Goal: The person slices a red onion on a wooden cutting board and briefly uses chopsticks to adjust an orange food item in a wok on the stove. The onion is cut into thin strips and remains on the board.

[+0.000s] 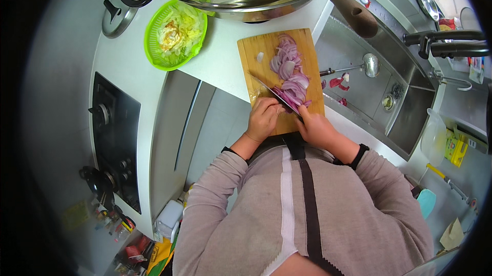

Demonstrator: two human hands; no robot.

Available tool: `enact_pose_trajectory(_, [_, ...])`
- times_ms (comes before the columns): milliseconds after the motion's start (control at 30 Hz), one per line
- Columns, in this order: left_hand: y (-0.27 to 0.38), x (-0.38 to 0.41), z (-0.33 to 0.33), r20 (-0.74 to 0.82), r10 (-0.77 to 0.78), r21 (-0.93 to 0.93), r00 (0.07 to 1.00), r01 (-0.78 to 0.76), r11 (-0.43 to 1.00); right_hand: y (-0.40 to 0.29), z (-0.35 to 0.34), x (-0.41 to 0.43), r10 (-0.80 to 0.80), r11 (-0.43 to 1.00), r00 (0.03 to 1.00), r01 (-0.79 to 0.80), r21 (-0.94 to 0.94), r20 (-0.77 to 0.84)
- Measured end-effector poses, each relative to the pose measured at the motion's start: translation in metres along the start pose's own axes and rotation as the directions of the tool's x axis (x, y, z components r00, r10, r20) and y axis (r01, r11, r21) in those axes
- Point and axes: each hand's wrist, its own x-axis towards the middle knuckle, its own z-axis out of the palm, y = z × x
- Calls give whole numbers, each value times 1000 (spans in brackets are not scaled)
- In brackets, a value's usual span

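Sliced red onion (pixel 286 59) runs down a wooden cutting board (pixel 253 47), loosely heaped at the far end and packed closer near me. My right hand (pixel 317 126) is closed around the handle of a kitchen knife (pixel 265 85), whose blade slants away to the left beside the nearest slices. With curled fingers, my left hand (pixel 265 118) holds the near end of the onion against the board, close to the blade. That end is mostly hidden by the fingers and knife. A small pale piece (pixel 260 57) lies apart on the board.
A green basket (pixel 148 41) of shredded lettuce stands left of a large steel pan (pixel 265 14). The pan's brown handle (pixel 351 12) juts over the sink (pixel 346 57), where a ladle (pixel 371 64) and onion skins (pixel 339 82) lie. A black cooktop (pixel 115 137) is far left.
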Motion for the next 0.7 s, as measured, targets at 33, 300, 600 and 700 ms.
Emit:
enact_pose_trajectory(33, [0,0,0,-5,-7,8,1000,7,1000,-1,-4,-3,-5,1000,1000,4,15,18])
enact_pose_trajectory(300, [0,-2,0,1,-33,5,999,33,999,-8,-37,-35,108,994,979,-107,-16,175])
enact_pose_trajectory(600, [0,0,-2,15,-1,17,1000,1,1000,-9,-24,-24,57,998,991,-61,27,119])
enact_pose_trajectory(700, [-1,-1,-1,19,-1,23,1000,0,1000,-11,-25,-22,76,997,988,-78,7,132])
